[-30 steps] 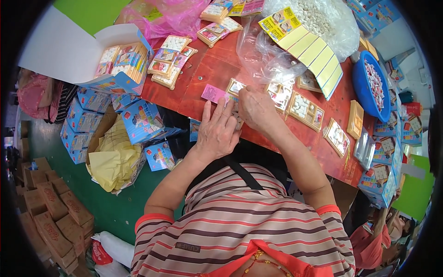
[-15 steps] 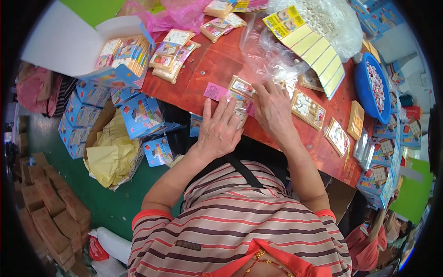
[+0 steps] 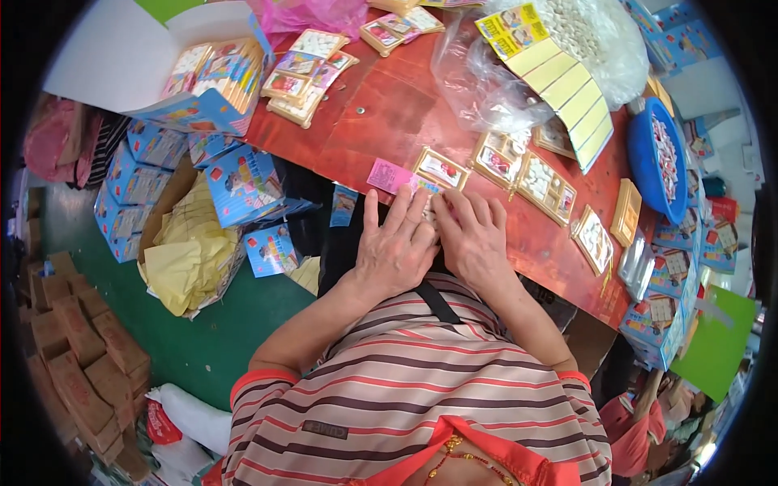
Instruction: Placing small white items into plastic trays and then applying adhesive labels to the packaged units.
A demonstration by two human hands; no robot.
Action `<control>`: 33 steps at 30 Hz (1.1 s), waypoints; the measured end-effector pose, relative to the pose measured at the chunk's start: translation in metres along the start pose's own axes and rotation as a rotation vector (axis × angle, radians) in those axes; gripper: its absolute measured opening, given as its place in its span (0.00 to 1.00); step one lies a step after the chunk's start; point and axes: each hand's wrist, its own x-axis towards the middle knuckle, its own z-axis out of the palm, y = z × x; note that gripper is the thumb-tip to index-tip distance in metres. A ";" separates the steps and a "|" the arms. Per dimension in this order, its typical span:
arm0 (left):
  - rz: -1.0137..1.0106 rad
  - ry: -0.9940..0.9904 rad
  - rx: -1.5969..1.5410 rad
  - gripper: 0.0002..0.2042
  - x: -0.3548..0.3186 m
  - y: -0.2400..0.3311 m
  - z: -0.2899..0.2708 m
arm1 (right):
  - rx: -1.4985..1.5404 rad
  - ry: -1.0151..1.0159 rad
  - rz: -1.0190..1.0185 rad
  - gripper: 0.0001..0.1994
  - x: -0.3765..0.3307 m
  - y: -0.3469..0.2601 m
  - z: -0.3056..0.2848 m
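Your left hand (image 3: 395,247) and right hand (image 3: 472,239) lie side by side at the near edge of the red counter (image 3: 389,113), fingers spread and pressing down on a small card packet (image 3: 428,198) that is mostly hidden beneath them; whether either grip actually pinches it I cannot tell. A pink slip (image 3: 389,175) and a framed card (image 3: 442,168) sit just beyond your fingertips, probably kept within easy reach. Further cards (image 3: 547,186) line up to the right, near a blue basin (image 3: 660,158). An open carton (image 3: 215,81) of packets stands left, with blue boxes (image 3: 243,182) and yellow paper (image 3: 190,255) on the green floor (image 3: 235,324).
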 end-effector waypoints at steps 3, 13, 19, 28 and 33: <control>0.016 -0.008 -0.016 0.15 -0.003 0.003 0.004 | 0.024 0.003 0.066 0.18 0.004 -0.001 -0.017; 0.051 0.007 0.009 0.17 -0.010 0.003 0.011 | 0.165 -0.078 0.277 0.15 0.043 0.029 0.006; 0.116 0.045 0.043 0.18 -0.022 0.000 0.018 | 0.723 -0.325 0.586 0.13 0.049 0.046 -0.008; 0.109 0.110 -0.080 0.19 -0.016 0.000 0.015 | 1.189 -0.477 0.579 0.14 0.045 0.066 -0.006; -0.171 0.202 -0.507 0.23 -0.002 0.009 0.004 | 1.384 -0.303 0.571 0.15 0.027 0.063 -0.002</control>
